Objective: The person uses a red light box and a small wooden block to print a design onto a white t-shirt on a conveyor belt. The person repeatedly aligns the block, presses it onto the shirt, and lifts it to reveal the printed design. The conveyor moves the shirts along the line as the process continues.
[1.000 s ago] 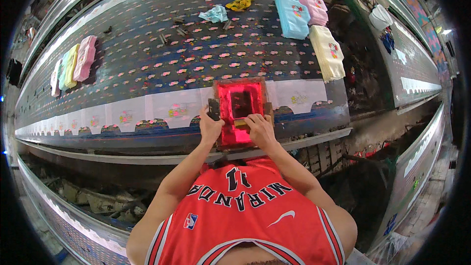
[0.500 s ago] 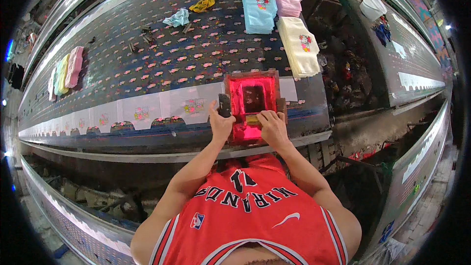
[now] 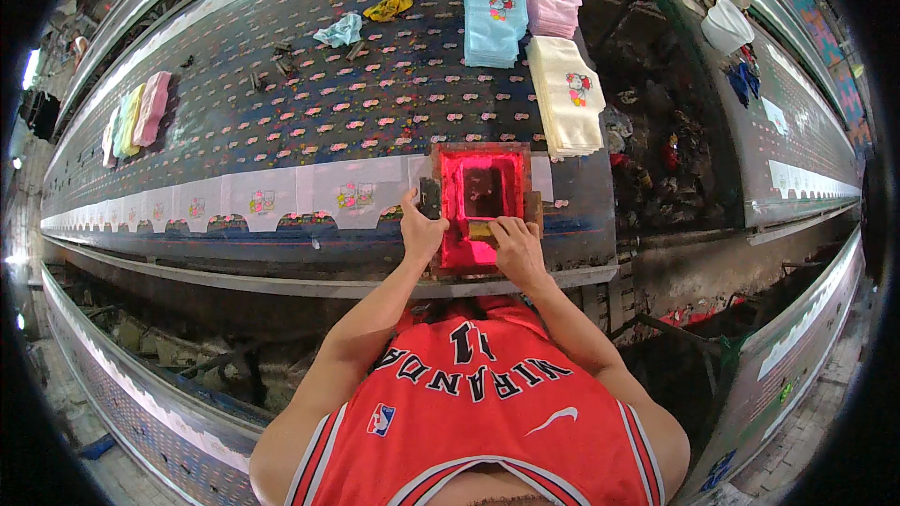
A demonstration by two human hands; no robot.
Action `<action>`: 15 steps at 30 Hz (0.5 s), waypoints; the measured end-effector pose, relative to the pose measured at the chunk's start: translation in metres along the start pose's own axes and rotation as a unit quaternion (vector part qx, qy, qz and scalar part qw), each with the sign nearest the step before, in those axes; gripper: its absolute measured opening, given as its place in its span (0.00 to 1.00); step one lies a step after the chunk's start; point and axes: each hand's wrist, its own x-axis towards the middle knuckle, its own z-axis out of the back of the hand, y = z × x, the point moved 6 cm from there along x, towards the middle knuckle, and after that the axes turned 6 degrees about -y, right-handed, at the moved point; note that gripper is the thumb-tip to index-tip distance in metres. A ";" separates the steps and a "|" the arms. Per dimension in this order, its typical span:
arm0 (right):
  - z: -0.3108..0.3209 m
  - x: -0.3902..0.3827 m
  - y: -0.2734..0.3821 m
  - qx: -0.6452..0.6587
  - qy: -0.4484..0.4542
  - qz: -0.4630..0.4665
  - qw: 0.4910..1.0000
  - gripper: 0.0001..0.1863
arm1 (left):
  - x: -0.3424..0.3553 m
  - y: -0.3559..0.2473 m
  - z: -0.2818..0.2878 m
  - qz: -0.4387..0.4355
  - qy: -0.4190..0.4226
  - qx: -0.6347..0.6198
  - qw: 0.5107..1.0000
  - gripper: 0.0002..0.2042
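A small screen-printing frame (image 3: 528, 166) with bright red ink (image 3: 469, 253) inside lies over a row of white cloth pieces (image 3: 309, 195) along the near edge of the long table. My left hand (image 3: 425, 232) is closed at the frame's left side, on a dark block-like handle (image 3: 428, 195). Inside the frame, toward its near end, my right hand (image 3: 516, 245) grips a yellowish squeegee (image 3: 480, 230), fingers bent over its right part. Several white pieces left of the frame carry small coloured prints. The squeegee's lower edge is hidden.
Stacks of blue towels (image 3: 493, 23), pink towels (image 3: 548, 0) and cream towels (image 3: 566, 98) sit at the table's far right. Farther left are a yellow rag (image 3: 390, 5), a light blue rag (image 3: 339, 30) and folded pastel cloths (image 3: 150, 111). A white bucket (image 3: 727, 26) stands on the right-hand table.
The view has turned slightly, shifting the scene. Both hands keep their holds, and the squeegee remains near the same part of the frame.
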 end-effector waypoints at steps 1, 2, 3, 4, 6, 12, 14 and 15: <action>0.000 0.000 -0.001 0.003 0.004 -0.005 1.000 0.17 | 0.001 0.003 -0.001 0.005 0.003 0.016 1.000 0.43; -0.001 -0.001 0.000 0.007 0.008 -0.010 1.000 0.17 | 0.001 0.003 -0.003 0.014 0.010 0.009 1.000 0.42; -0.001 -0.001 0.000 0.011 0.012 -0.015 1.000 0.16 | 0.001 0.004 -0.004 0.023 0.017 0.001 1.000 0.42; -0.001 -0.001 -0.001 0.010 0.013 -0.016 1.000 0.16 | 0.002 0.004 -0.005 0.032 0.023 -0.006 0.999 0.41; 0.003 0.000 0.001 0.009 0.016 -0.017 1.000 0.17 | 0.002 0.006 -0.005 0.015 0.018 -0.005 1.000 0.41; -0.001 -0.002 0.002 0.008 0.008 -0.009 1.000 0.17 | 0.004 -0.001 0.001 0.027 0.028 -0.018 0.999 0.43; 0.000 -0.002 0.003 0.011 0.009 -0.011 1.000 0.16 | 0.005 0.000 0.002 0.032 0.020 -0.020 0.999 0.45; 0.001 -0.002 0.004 0.013 0.009 -0.012 1.000 0.16 | 0.006 0.004 0.001 0.029 0.018 -0.014 0.999 0.46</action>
